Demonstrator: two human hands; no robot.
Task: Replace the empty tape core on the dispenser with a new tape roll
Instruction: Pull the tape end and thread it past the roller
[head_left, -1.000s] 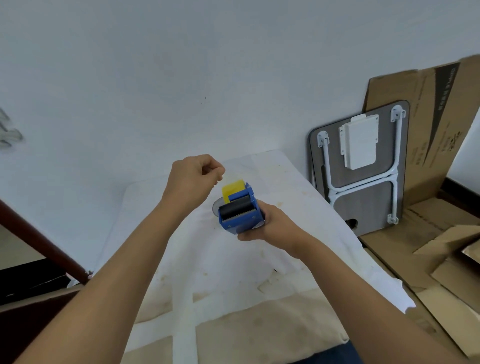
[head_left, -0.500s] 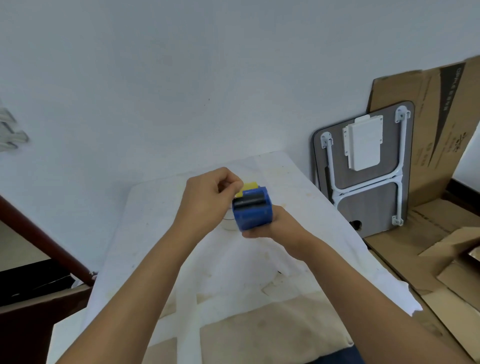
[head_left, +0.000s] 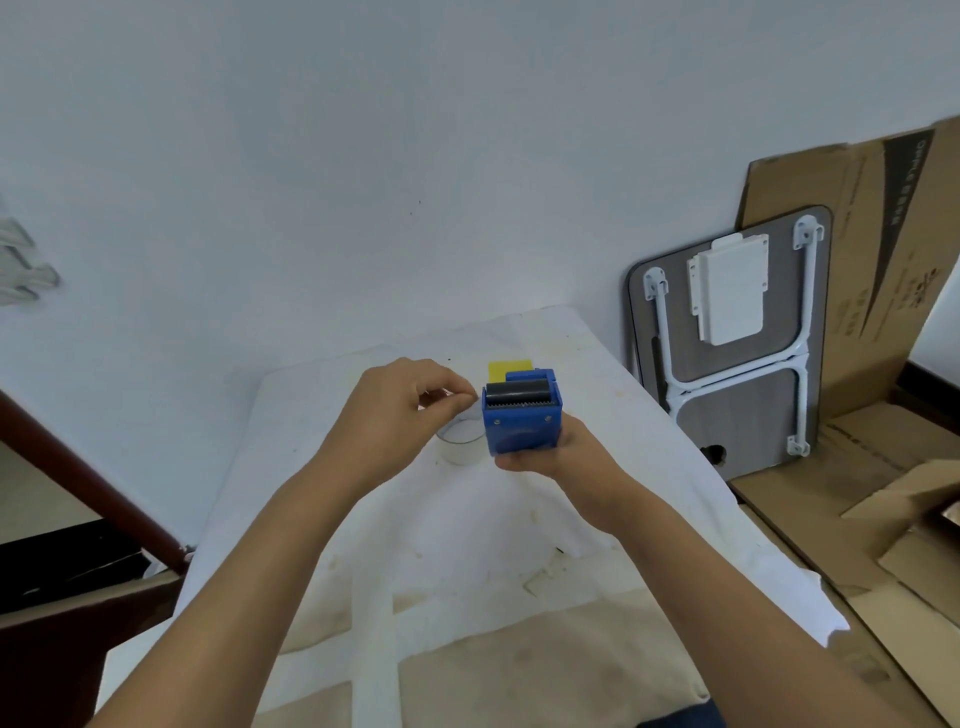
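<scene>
My right hand (head_left: 550, 454) holds a blue tape dispenser (head_left: 522, 426) from below, above the white-covered table (head_left: 519, 519). Its black roller and toothed blade face me, and a yellow flap (head_left: 509, 370) sticks up behind them. A clear tape roll (head_left: 460, 441) shows at the dispenser's left side; I cannot tell whether it sits on the hub or on the table. My left hand (head_left: 400, 410) hovers over that roll, thumb and forefinger pinched together next to the roller's left end. Nothing visible lies between the fingertips.
A folded grey table with white legs (head_left: 727, 338) leans on the wall at the right. Behind and beside it are flattened cardboard sheets (head_left: 883, 270), with more cardboard on the floor (head_left: 909, 525). A dark wooden rail (head_left: 78, 467) runs along the left.
My left hand has come down from above the dispenser to its left side, still pinched. The right hand has tipped the dispenser so the blade end faces me more squarely.
</scene>
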